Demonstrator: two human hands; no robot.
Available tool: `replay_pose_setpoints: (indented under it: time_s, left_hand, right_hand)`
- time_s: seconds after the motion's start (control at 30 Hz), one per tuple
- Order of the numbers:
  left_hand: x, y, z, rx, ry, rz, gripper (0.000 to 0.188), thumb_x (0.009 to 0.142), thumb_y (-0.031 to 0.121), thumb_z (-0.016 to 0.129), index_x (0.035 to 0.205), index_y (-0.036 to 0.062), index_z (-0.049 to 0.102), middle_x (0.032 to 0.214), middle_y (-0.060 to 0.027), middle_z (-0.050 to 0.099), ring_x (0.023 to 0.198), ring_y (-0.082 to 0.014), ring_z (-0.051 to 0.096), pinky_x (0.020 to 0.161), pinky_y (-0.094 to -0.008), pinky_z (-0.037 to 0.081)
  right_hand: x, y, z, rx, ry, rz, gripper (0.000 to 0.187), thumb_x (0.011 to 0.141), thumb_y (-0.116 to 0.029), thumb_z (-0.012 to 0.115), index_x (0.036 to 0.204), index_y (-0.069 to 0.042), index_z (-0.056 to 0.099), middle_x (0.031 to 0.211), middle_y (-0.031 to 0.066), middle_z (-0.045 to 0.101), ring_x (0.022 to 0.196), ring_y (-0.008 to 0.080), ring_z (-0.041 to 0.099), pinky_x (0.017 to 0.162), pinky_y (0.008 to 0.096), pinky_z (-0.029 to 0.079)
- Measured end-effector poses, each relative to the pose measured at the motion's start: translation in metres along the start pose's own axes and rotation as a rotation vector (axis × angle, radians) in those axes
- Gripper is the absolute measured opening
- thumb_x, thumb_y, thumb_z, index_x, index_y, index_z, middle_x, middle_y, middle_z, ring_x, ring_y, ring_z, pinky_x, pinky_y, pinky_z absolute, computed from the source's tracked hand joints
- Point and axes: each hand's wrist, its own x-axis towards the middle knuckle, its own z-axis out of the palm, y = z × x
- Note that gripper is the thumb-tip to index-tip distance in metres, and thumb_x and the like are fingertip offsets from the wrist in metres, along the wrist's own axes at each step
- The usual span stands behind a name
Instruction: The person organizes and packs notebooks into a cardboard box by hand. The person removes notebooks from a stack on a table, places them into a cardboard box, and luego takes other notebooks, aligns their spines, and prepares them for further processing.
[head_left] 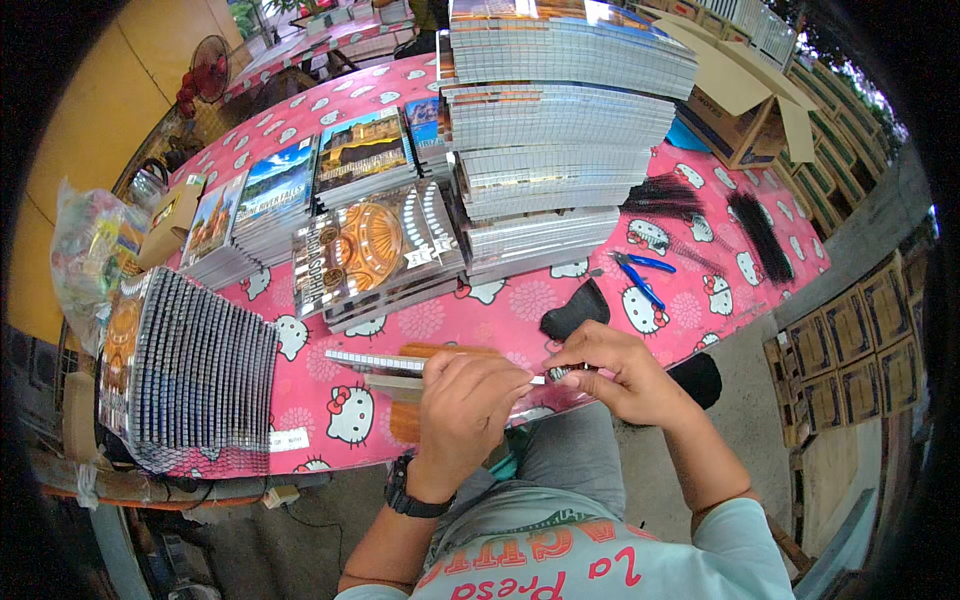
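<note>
So I'm looking down at my two hands working right at the near edge of the pink cartoon-cat surface (pixel 330 420). My left hand (pixel 465 405) is clenching its grip over a spiral-bound booklet (pixel 385 362) that's lying flat there, and it's covering most of the booklet's right half. My right hand (pixel 610 372) is sitting just right of the left one, its grip pinching the wire binding end (pixel 560 373) of that same booklet between fingertips. There's a black watch (pixel 405 497) on my left wrist.

Using the booklet as the landmark: just past it and a bit right, a black pouch (pixel 575 310) is lying on the surface, and further right of that are blue-handled pliers (pixel 640 275). To the booklet's left, a fanned pile of bound booklets (pixel 195 370) is spreading out near the surface's left end. Straight beyond the booklet, a stack with an orange dome cover (pixel 375 250) is sitting, and behind that a row of lower stacks with landscape covers (pixel 280 195). Beyond and right of the booklet, a tall leaning stack (pixel 560 130) is towering up. Far right of it, bundles of black binding combs (pixel 760 235) are lying around, and an open cardboard box (pixel 740 100) is standing at the far end.
</note>
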Motion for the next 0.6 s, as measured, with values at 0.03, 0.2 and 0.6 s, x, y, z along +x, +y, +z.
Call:
replay_pose_setpoints:
  time_s: [0.03,0.2,0.6]
  left_hand:
    - [-0.001,0.0,0.0,0.004,0.004,0.0,0.013,0.068,0.01,0.069,0.08,0.01,0.064,0.08,-0.0026,0.063,0.075,-0.0183,0.058,0.072,-0.0326,0.038]
    - [-0.004,-0.003,-0.001,0.008,0.024,0.018,0.011,0.068,0.01,0.069,0.078,0.0109,0.065,0.08,-0.0021,0.063,0.073,-0.0177,0.058,0.072,-0.0323,0.037]
    - [-0.012,0.0,0.003,0.039,0.006,0.035,0.014,0.069,0.007,0.061,0.081,0.0117,0.063,0.085,-0.0012,0.061,0.08,-0.0184,0.057,0.076,-0.0346,0.037]
  right_hand:
    - [0.001,0.001,-0.001,-0.016,-0.03,-0.022,0.019,0.082,-0.008,0.057,0.099,-0.002,0.06,0.079,0.0111,0.054,0.078,0.0237,0.054,0.07,0.0323,0.044]
    - [0.006,-0.005,-0.006,-0.094,-0.185,0.003,0.021,0.082,-0.006,0.055,0.101,-0.001,0.059,0.082,0.0125,0.056,0.077,0.0266,0.055,0.069,0.0337,0.044]
    - [0.01,-0.012,-0.015,-0.428,-0.31,-0.167,0.036,0.074,0.003,0.054,0.108,-0.007,0.056,0.078,0.0108,0.052,0.075,0.0281,0.053,0.068,0.0358,0.045]
